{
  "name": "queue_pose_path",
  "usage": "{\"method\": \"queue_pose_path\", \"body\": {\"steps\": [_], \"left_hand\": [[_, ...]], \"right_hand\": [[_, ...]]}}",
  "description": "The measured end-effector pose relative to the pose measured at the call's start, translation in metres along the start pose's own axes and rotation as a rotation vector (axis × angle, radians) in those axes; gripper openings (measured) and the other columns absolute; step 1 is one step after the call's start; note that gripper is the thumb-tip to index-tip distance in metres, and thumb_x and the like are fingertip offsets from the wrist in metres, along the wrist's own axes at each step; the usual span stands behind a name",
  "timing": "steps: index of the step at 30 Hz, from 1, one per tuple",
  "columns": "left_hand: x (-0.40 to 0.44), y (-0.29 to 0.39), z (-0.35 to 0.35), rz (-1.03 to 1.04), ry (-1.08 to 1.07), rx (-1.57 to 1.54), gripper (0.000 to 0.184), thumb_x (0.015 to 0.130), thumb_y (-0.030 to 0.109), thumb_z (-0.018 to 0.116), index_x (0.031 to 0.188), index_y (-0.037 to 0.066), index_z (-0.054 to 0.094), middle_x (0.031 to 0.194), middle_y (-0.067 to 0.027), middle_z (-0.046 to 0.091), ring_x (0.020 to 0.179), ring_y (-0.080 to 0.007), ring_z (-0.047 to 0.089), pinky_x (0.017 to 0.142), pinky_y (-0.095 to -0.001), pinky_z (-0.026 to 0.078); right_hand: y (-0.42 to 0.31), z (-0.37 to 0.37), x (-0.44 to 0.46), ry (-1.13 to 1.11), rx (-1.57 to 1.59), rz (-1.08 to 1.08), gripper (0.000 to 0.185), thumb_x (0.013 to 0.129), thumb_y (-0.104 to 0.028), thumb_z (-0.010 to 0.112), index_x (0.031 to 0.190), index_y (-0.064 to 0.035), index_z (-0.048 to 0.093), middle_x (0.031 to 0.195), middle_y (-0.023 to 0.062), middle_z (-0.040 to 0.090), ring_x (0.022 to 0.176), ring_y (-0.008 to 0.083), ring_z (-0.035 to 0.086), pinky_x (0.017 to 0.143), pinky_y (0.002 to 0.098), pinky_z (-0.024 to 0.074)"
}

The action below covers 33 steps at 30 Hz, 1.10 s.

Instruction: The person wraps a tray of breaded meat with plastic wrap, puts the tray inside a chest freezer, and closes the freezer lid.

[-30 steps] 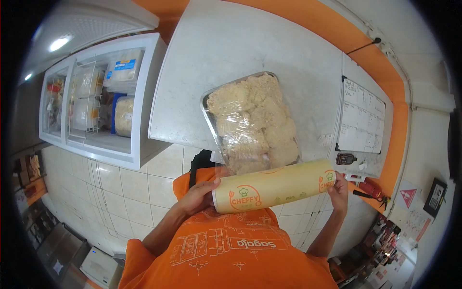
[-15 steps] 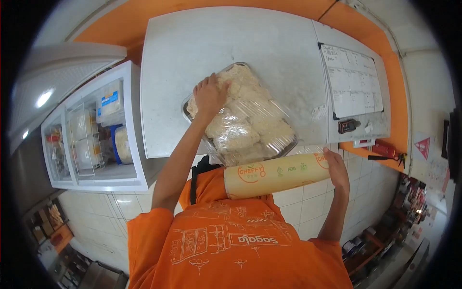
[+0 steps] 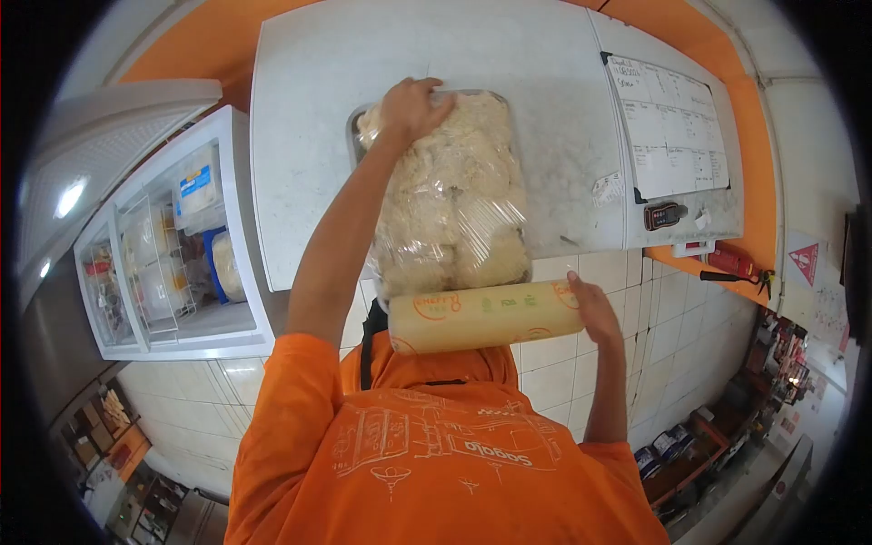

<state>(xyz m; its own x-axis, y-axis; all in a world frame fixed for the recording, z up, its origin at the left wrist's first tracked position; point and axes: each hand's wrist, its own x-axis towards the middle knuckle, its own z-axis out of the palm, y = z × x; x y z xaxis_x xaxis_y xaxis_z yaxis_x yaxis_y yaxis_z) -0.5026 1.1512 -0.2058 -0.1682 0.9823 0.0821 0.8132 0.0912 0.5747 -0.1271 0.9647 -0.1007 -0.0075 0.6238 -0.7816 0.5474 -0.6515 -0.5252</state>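
Note:
A metal tray (image 3: 356, 136) sits lengthwise on the white surface, its near end reaching the front edge. It is heaped with pale, flour-coated pieces (image 3: 454, 145), whose kind I cannot make out. Shiny cling film (image 3: 490, 213) covers at least the nearer part. My left hand (image 3: 413, 111) is closed over the tray's far rim, its fingertips partly hidden. Close to my body lies a big cling film roll (image 3: 486, 318) printed "Cheffy", crosswise at the tray's near end. Its right end is gripped by my right hand (image 3: 595, 311), thumb up; the left end shows no hand.
An open chest freezer (image 3: 259, 227) with wire baskets and packed containers stands at left. To the right, a written whiteboard (image 3: 668, 127) lies on the white surface beside a dark handheld device (image 3: 665, 215). A fire extinguisher (image 3: 729, 262) is beyond the right edge.
The tray has turned from slanted to nearly straight and shifted away from me, my left hand moving with its far rim. My right hand and the roll have moved left.

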Motion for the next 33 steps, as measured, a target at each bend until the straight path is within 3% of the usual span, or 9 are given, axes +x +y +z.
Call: {"method": "queue_pose_path", "body": {"steps": [3,6,10,14,16,21,24,28,33], "left_hand": [[0.003,0.000,0.006,0.164,-0.099,-0.044,0.049,0.083,0.042,0.059,0.114,0.003,0.063,0.109,-0.0187,0.064,0.104,-0.0335,0.058,0.091,-0.0408,0.046],[-0.027,-0.008,0.000,0.313,0.202,0.163,0.051,0.084,0.038,0.062,0.121,0.002,0.058,0.122,-0.0207,0.057,0.116,-0.0364,0.051,0.098,-0.0427,0.041],[-0.138,-0.035,-0.060,-0.063,0.248,-0.120,0.059,0.081,0.033,0.069,0.126,-0.002,0.051,0.126,-0.0242,0.052,0.121,-0.0371,0.047,0.101,-0.0413,0.038],[-0.276,-0.102,-0.060,-0.686,-0.201,-0.538,0.073,0.085,0.046,0.063,0.131,-0.008,0.044,0.123,-0.0208,0.056,0.111,-0.0277,0.056,0.089,-0.0344,0.047],[-0.289,-0.050,-0.095,-0.987,-0.472,-0.777,0.079,0.088,0.053,0.055,0.138,-0.005,0.035,0.123,-0.0209,0.054,0.111,-0.0262,0.055,0.092,-0.0339,0.044],[-0.300,-0.002,-0.124,-1.023,-0.383,-0.771,0.076,0.090,0.056,0.049,0.138,-0.001,0.036,0.129,-0.0215,0.049,0.119,-0.0257,0.049,0.097,-0.0339,0.039],[-0.302,0.018,-0.136,-1.097,-0.296,-1.175,0.060,0.092,0.049,0.047,0.126,-0.001,0.047,0.117,-0.0167,0.056,0.110,-0.0213,0.054,0.094,-0.0315,0.042],[-0.334,-0.006,-0.123,-1.080,-0.464,-1.210,0.053,0.094,0.047,0.046,0.118,0.000,0.053,0.111,-0.0133,0.060,0.104,-0.0184,0.057,0.091,-0.0296,0.044],[-0.354,-0.021,-0.080,-1.341,-0.330,-1.277,0.053,0.097,0.046,0.040,0.115,-0.001,0.055,0.111,-0.0114,0.061,0.102,-0.0185,0.059,0.090,-0.0297,0.045]], "right_hand": [[0.017,0.025,-0.008,0.036,0.061,0.051,0.062,0.094,-0.051,0.045,0.095,0.0076,0.065,0.082,0.0090,0.064,0.077,0.0144,0.054,0.077,0.0313,0.0445],[0.032,0.049,-0.017,0.055,0.038,0.031,0.068,0.094,-0.056,0.041,0.098,0.0071,0.065,0.084,0.0091,0.065,0.075,0.0136,0.055,0.072,0.0297,0.0454],[0.039,0.059,-0.030,0.039,0.157,0.102,0.064,0.096,-0.052,0.040,0.098,0.0065,0.065,0.086,0.0091,0.065,0.075,0.0143,0.056,0.071,0.0295,0.0453],[0.031,0.053,-0.045,-0.039,0.260,0.095,0.057,0.099,-0.044,0.040,0.103,0.0075,0.062,0.093,0.0096,0.064,0.084,0.0144,0.057,0.079,0.0290,0.0452],[0.020,0.048,-0.052,-0.080,0.287,0.134,0.054,0.099,-0.043,0.040,0.106,0.0064,0.062,0.093,0.0086,0.064,0.084,0.0134,0.057,0.080,0.0287,0.0456],[0.011,0.052,-0.050,-0.188,0.297,0.262,0.054,0.099,-0.043,0.041,0.107,0.0067,0.062,0.094,0.0088,0.064,0.085,0.0136,0.057,0.080,0.0289,0.0456],[0.034,0.068,-0.038,-0.214,0.324,0.316,0.054,0.098,-0.043,0.043,0.107,0.0067,0.062,0.095,0.0090,0.064,0.087,0.0136,0.057,0.081,0.0288,0.0455],[0.041,0.078,-0.029,-0.206,0.302,0.305,0.059,0.095,-0.048,0.047,0.110,0.0067,0.061,0.098,0.0091,0.064,0.089,0.0134,0.057,0.082,0.0277,0.0450],[0.062,0.086,-0.005,-0.161,0.312,0.314,0.060,0.094,-0.049,0.050,0.114,0.0073,0.058,0.102,0.0109,0.063,0.093,0.0144,0.057,0.083,0.0280,0.0450]]}}
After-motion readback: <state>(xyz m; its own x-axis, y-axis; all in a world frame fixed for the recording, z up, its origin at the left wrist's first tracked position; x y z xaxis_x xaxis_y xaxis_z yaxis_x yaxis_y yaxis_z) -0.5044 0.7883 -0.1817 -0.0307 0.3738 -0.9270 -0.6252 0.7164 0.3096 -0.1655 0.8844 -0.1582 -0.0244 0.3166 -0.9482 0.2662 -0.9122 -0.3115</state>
